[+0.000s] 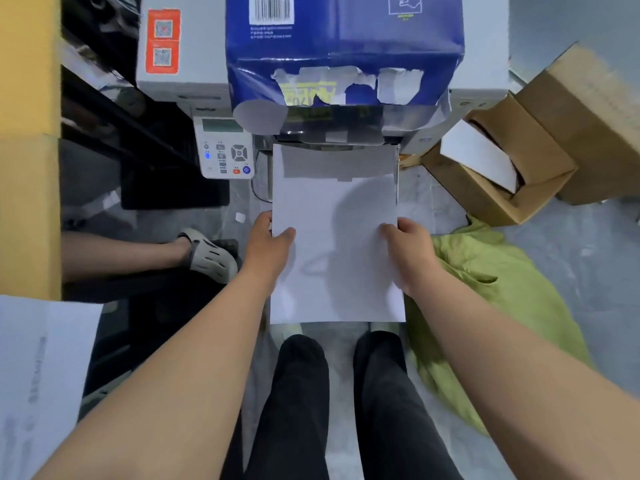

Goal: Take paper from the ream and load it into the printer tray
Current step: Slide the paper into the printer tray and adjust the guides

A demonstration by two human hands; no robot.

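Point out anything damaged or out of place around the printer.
The blue ream wrapper on top of the printer is ripped ragged along its near edge, with white patches torn open. A green cloth lies crumpled on the floor at right. The paper stack held by the left hand and right hand looks square.

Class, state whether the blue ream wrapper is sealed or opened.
Opened: the blue ream wrapper is ragged and torn along its near end, flaps hanging loose.
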